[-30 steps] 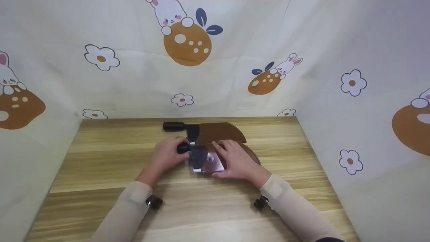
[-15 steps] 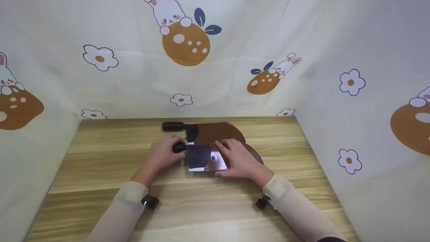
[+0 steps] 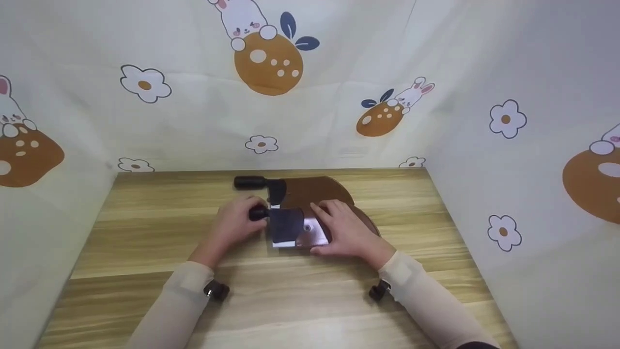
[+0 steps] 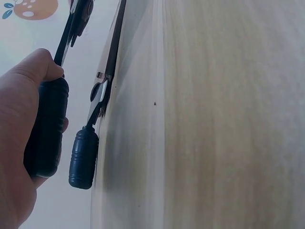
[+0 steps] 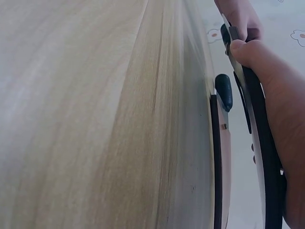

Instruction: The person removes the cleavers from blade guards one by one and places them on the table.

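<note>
A broad-bladed knife point(image 3: 286, 225) with a black handle point(image 4: 47, 126) sits partly inside a brown leather sheath point(image 3: 310, 236) with a round metal snap. In the head view its dark, pale-edged blade base shows between handle and sheath. My left hand point(image 3: 235, 220) grips the handle, fingers and thumb wrapped round it. My right hand point(image 3: 349, 233) holds the sheath from the right, its thumb at the near edge and its fingers over the top. Both wrist views have this knife raised off the tabletop, its blade's front part hidden in leather.
Behind it, a second sheathed knife point(image 3: 317, 190) lies on the wooden table point(image 3: 300, 300), its black handle point(image 4: 84, 157) pointing left. Pale fabric walls point(image 3: 193, 116) with rabbit prints stand at the back and both sides.
Since one second ago my left hand has drawn the handle a little leftward, and more of the blade shows outside the sheath. My right hand has shifted slightly right. The last half second shows no movement.
</note>
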`<state>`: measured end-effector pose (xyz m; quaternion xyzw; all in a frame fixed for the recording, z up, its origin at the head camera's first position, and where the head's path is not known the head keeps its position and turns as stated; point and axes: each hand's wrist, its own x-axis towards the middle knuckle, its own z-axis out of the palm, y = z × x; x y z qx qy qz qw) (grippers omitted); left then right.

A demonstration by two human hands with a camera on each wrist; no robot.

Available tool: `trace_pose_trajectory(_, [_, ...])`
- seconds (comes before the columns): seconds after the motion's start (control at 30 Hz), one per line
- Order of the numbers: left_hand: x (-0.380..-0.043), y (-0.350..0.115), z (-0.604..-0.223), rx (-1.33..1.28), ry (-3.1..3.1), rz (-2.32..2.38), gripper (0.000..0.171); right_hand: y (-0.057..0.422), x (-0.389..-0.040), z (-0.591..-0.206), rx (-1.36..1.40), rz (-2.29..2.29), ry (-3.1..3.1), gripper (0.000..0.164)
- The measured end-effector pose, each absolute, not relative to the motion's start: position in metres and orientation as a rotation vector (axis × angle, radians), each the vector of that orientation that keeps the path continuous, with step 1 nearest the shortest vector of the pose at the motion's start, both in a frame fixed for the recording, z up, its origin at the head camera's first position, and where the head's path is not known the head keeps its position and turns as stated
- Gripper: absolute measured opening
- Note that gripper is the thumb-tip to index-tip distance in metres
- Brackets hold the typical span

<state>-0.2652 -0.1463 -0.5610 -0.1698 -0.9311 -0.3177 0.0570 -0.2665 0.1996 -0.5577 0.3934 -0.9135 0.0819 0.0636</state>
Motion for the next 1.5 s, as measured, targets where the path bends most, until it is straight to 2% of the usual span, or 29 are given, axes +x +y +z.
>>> trace_pose_trajectory(0.63, [-0.264, -0.155, -0.559, -0.447, -2.853, -1.004, 0.035, 0.209, -0.267, -0.56, 1.208, 0.326, -2.704, 0.119])
trace_pose_trajectory(1.5, [-0.26, -0.17, -0.562, -0.48, -2.851, -0.965, 0.036, 0.222, -0.27, -0.557, 1.241, 0.32, -2.748, 0.12])
